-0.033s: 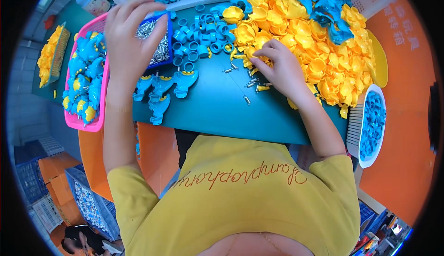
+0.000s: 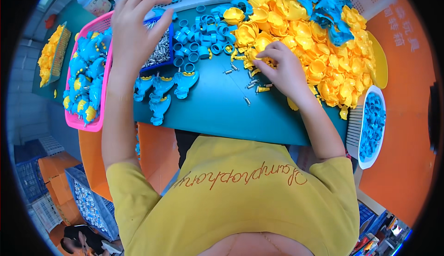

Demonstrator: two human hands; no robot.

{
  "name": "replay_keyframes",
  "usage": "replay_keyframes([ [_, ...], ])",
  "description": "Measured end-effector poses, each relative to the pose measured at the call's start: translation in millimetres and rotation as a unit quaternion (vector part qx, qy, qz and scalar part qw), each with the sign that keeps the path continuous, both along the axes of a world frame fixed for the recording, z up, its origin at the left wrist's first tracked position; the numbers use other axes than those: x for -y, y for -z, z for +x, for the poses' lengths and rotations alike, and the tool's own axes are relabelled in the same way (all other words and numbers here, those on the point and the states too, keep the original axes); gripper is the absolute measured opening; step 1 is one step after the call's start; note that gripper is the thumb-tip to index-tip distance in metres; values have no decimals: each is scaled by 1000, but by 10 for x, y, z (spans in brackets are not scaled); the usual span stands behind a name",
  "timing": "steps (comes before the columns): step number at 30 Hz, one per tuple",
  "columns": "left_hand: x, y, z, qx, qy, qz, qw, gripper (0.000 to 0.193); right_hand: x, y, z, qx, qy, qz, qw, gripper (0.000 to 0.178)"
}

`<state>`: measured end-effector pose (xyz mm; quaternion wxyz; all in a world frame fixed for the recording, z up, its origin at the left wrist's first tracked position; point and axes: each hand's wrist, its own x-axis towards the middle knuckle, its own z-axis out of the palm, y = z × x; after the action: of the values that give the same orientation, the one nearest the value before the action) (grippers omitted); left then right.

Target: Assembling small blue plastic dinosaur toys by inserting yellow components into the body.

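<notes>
Nearest the body, four blue parts [image 2: 158, 110] lie on the table [image 2: 208, 110], below and right of the left hand [image 2: 133, 31]; a low sweep of that forearm could push them askew. Left of the same forearm, the pink basket [image 2: 95, 126] is heaped with blue-and-yellow pieces, and a bumped rim could shed the top ones.

Loose pins [image 2: 252, 85] lie left of and below the right hand [image 2: 283, 68], a yellow bit [image 2: 263, 89] beside them. They look round enough to roll off if the wrist brushes them. The right hand holds thumb and fingertips close together at the edge of the yellow shells [image 2: 319, 71]; whether it pinches anything cannot be told. That heap looks loose, so a tug low down could send it sliding over the pins.

The left hand's thumb and fingers stand spread, nothing visible between them, over the pin tray [image 2: 171, 36]. A knock there could scatter pins among the rings [image 2: 203, 51] to its right. Farthest, beyond the right hand, blue shells [image 2: 340, 34] could slip down and mix with the yellow.
</notes>
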<state>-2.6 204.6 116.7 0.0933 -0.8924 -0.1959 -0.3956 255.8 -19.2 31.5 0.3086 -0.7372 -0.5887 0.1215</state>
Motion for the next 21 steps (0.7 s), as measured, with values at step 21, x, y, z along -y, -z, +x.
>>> replay_keyframes([
  [21,-1529,313,956,-265,-35,-42,963,18,36,-63,-135,208,-78,36,974,12],
])
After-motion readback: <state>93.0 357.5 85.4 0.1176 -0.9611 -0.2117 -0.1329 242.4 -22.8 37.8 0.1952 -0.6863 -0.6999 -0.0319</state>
